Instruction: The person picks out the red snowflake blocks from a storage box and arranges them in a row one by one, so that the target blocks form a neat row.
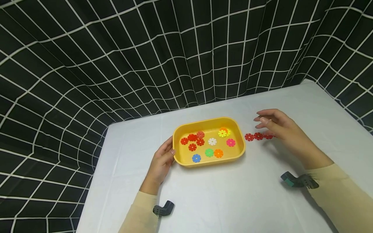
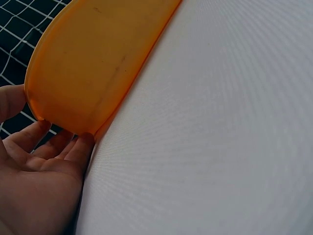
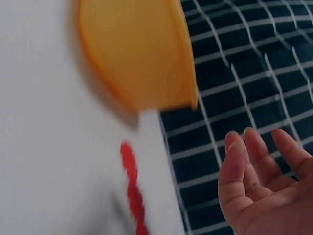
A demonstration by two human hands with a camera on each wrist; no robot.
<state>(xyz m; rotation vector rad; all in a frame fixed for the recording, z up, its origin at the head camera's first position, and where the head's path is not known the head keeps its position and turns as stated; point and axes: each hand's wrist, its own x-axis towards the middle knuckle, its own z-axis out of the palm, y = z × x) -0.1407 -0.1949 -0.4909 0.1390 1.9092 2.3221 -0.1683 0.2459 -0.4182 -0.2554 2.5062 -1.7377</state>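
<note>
A yellow plastic tray (image 1: pixel 209 164) sits on the table with several notched flower-shaped discs inside, among them a white disc (image 1: pixel 212 141), a blue disc (image 1: pixel 196 158) and a green disc (image 1: pixel 209 152). My left hand (image 1: pixel 162 159) grips the tray's left end, thumb at the rim and fingers against the outer wall, as the left wrist view also shows. To the right of the tray lies a row of red discs (image 1: pixel 258 136), its far end hidden behind my right hand (image 1: pixel 276 124). That hand hovers above the row, fingers loosely bent, holding nothing.
A white cloth (image 1: pixel 221 197) covers the table. Behind it and along the sides hangs a black curtain (image 1: pixel 163 58) with a white grid. Each wrist carries a dark strapped device (image 1: pixel 163 208).
</note>
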